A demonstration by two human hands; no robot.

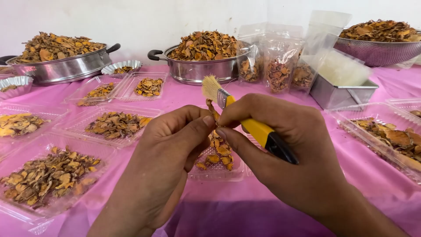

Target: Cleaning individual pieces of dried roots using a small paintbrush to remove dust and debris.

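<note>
The pink-covered table (272,206) is crowded with open containers, and that crowding is the main risk as I judge it: the two big steel pots (66,66) along the far edge are heaped above their rims with dried orange-brown slices, and the clear plastic trays (105,151) spread over the left half lie shallow and unlidded, so a careless elbow or a hard flick of the brush could scatter chips or send dust from one tray into the next. The tray directly beneath the hands (215,169), near the middle of the table, is light and could slide or tip if a wrist dropped onto its rim. The standing clear pouches (278,66) beside the middle pot look easy to topple as well. The right hand (298,162) is curled around a yellow-handled brush (245,118), with the pale bristles pointing up and away towards the far edge; the grip sits low on the handle, so the bristle end may wobble. The left hand (171,153) pinches a dried slice (213,112) between thumb and forefinger, raised above the middle tray. That slice is thin, curled, rusty orange and looks brittle; too tight a pinch or too stiff a stroke could snap it, and most of it is hidden behind the fingers.
</note>
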